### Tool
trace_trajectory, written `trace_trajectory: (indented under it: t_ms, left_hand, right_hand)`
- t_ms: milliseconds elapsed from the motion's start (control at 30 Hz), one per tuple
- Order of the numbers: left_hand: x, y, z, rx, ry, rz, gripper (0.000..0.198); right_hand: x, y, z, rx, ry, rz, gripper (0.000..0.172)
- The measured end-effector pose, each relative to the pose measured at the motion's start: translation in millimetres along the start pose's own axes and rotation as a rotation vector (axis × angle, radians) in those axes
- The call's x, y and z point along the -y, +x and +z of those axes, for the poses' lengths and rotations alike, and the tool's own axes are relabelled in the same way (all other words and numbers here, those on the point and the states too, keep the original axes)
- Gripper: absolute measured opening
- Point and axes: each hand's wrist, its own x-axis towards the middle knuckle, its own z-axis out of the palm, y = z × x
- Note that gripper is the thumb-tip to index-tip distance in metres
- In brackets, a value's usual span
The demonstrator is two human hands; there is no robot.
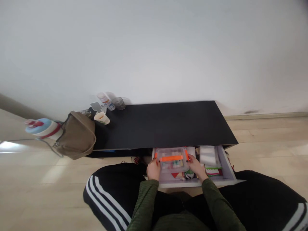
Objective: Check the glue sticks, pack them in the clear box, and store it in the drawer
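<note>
A clear plastic storage box (pixel 172 164) with an orange handle and orange side clips is over the left part of a pulled-out white drawer (pixel 192 183). Small items show blurrily through its walls. My left hand (pixel 153 169) grips the box at its left end, fingers closed by the orange clip. At the right end, my right hand (pixel 196 165) closes on the other clip side. Beneath and beside the box lie packets, partly hidden. A white translucent pack (pixel 209 156) and a green-and-white packet (pixel 213 172) occupy the drawer's right side.
The drawer belongs to a low black cabinet (pixel 168 123) against a white wall. On its left stand a paper cup (pixel 102 118), a glass (pixel 118 103), a spray bottle (pixel 106 101) and a brown bag (pixel 78 134). My knees flank the drawer.
</note>
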Motion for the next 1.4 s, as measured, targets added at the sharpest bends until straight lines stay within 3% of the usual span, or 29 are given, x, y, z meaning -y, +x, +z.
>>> trace_trajectory:
  t_ms: [167,267,300,400,500,767,1200,1400]
  left_hand:
    - [-17.0,-35.2,-10.2,0.155,-0.127,0.238,0.027]
    - [-18.4,-71.1,-7.8,0.341,-0.036,0.246,0.010]
    - [-16.6,-83.0,-5.1,0.415,0.024,0.222,0.015]
    - [-8.6,-109.6,6.5,0.622,0.202,0.144,0.033]
    - [-4.0,-116.5,16.4,0.706,0.378,0.157,0.032]
    - [-14.9,-95.9,24.6,0.693,0.603,0.195,0.037]
    - [-44.5,-49.7,42.6,0.560,0.657,0.164,0.032]
    - [-48.7,-27.3,53.4,0.485,0.525,0.225,0.036]
  right_hand:
    - [11.1,-33.9,-3.1,-0.069,-0.313,-0.130,0.045]
    - [16.8,-64.1,0.5,0.014,-0.377,-0.235,0.030]
    - [17.3,-74.4,2.7,0.049,-0.384,-0.244,0.025]
    - [13.2,-100.5,11.3,0.165,-0.440,-0.161,0.015]
    - [4.2,-112.5,19.7,0.226,-0.541,-0.059,0.012]
    - [1.3,-97.4,25.6,0.176,-0.544,-0.018,0.015]
    - [34.4,-49.8,16.0,0.146,-0.656,-0.023,0.018]
    - [50.0,-27.2,13.9,0.084,-0.680,-0.090,0.020]
